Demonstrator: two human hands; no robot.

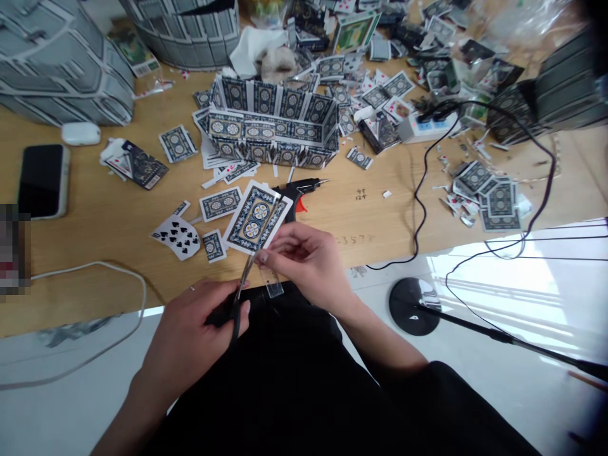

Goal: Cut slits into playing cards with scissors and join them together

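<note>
My left hand [199, 323] is closed around the black handles of a pair of scissors [244, 275]. The scissors' blades reach up to the bottom edge of a playing card [254, 218], whose patterned blue back faces me. Thumb and fingers of my right hand [306, 259] pinch that card near its lower right side. A black glue gun [299, 188] with a red trigger lies on the table just behind the card. Left of it rest a ten of spades [178, 237] and a small cut card piece [214, 246]. Whether the blades are biting into the card is hard to tell.
An open box made of cards [273, 130] stands behind the hands. A phone [44, 180] and a white earbud case [80, 133] lie at left. Loose cards and scraps [494, 196] cover the right side, near a power strip [430, 126] and a black cable [418, 202].
</note>
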